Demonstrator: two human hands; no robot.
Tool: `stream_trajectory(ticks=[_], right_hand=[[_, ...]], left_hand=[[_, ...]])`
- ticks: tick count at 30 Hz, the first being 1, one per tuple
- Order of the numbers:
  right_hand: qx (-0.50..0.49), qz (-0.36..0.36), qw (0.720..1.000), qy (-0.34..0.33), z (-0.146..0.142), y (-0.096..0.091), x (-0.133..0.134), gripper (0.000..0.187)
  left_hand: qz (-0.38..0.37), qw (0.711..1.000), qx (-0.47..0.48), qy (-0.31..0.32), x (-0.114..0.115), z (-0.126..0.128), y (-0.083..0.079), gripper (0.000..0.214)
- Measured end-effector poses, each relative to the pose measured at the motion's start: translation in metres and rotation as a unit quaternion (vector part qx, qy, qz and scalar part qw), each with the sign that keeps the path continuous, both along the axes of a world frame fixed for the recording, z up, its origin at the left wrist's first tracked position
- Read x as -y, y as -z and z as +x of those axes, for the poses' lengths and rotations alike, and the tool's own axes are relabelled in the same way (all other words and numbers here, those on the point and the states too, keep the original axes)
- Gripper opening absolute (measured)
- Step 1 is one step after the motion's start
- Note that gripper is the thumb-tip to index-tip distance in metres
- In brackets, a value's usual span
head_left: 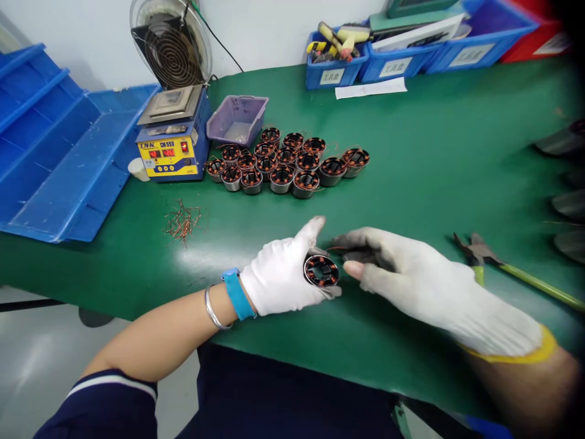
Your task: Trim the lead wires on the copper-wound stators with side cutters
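A motor stator (322, 271), a dark ring with copper windings inside, is gripped in my left hand (283, 274), which wears a white glove. Its open face is turned up towards me, and the thumb points up and away. Just right of the stator is my right hand (402, 268), in a white glove with dark finger parts and a bare thumb tip. Its fingers are bent together round a thin copper wire (337, 248) at the stator's edge; the pinch itself is blurred. Green-handled cutters (484, 250) lie beyond my right wrist.
Several more stators (283, 177) stand grouped on the green table, beside a purple tray (237, 116) and a CM558 solder pot (171, 155). Copper wire scraps (183, 222) lie in front. Blue bins (336, 74) line the back; a blue crate (64, 207) is left. Dark blurred objects (569, 204) stand right.
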State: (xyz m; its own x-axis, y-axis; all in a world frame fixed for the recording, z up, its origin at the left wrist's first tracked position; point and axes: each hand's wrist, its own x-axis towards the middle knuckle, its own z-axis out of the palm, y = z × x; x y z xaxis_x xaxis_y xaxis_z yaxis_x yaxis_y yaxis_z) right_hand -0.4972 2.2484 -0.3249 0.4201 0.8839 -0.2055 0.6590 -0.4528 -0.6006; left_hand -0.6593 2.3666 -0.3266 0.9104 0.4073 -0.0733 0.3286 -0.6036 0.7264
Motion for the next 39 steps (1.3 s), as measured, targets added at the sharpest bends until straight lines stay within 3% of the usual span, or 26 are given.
stream_trajectory(ticks=[3,5,12,13,15,18,20,23,26,29,32,36,39], right_hand=[[0.015,0.083,0.996,0.016,-0.017,0.001,-0.005,0.026],[0.038,0.078,0.996,0.025,-0.025,-0.001,-0.006,0.021],[0.073,-0.134,0.988,0.039,-0.015,-0.011,0.002,0.021],[0.081,-0.131,0.987,0.038,-0.013,-0.011,0.004,0.022],[0.104,-0.051,0.992,0.043,-0.011,-0.011,0.008,0.026],[0.115,0.073,0.991,0.008,-0.014,-0.006,0.013,0.050],[0.125,0.052,0.990,-0.041,-0.019,0.000,0.014,0.057],[0.143,-0.025,0.986,-0.079,-0.023,0.009,0.011,0.040],[0.119,-0.061,0.987,-0.090,-0.021,0.013,0.006,0.035],[0.075,-0.038,0.992,-0.093,-0.015,0.011,0.004,0.034],[0.037,-0.025,0.995,-0.091,-0.009,0.005,0.004,0.033],[-0.017,-0.056,0.992,-0.116,-0.008,-0.003,0.004,0.030],[0.007,-0.029,0.992,-0.121,-0.013,-0.004,0.004,0.033]], left_hand=[[0.004,1.000,-0.010,-0.005,-0.001,0.000,-0.002,0.101],[-0.002,1.000,-0.013,-0.002,-0.002,0.000,-0.004,0.102],[-0.009,1.000,0.007,0.016,-0.003,0.000,-0.002,0.096],[-0.003,1.000,0.006,0.019,-0.004,0.000,-0.002,0.095],[0.023,0.999,-0.007,0.024,-0.005,0.000,-0.002,0.094],[0.095,0.995,-0.039,0.019,-0.011,-0.002,-0.004,0.093],[0.134,0.989,-0.064,0.027,-0.015,-0.004,-0.006,0.092],[0.150,0.984,-0.079,0.052,-0.021,-0.006,-0.008,0.087],[0.145,0.985,-0.065,0.063,-0.023,-0.007,-0.007,0.084],[0.125,0.990,0.005,0.065,-0.020,-0.007,-0.003,0.079],[0.085,0.991,0.086,0.063,-0.016,-0.007,0.002,0.060],[0.091,0.991,0.083,0.060,-0.015,-0.007,0.003,0.052],[0.109,0.988,0.094,0.064,-0.016,-0.006,0.002,0.049]])
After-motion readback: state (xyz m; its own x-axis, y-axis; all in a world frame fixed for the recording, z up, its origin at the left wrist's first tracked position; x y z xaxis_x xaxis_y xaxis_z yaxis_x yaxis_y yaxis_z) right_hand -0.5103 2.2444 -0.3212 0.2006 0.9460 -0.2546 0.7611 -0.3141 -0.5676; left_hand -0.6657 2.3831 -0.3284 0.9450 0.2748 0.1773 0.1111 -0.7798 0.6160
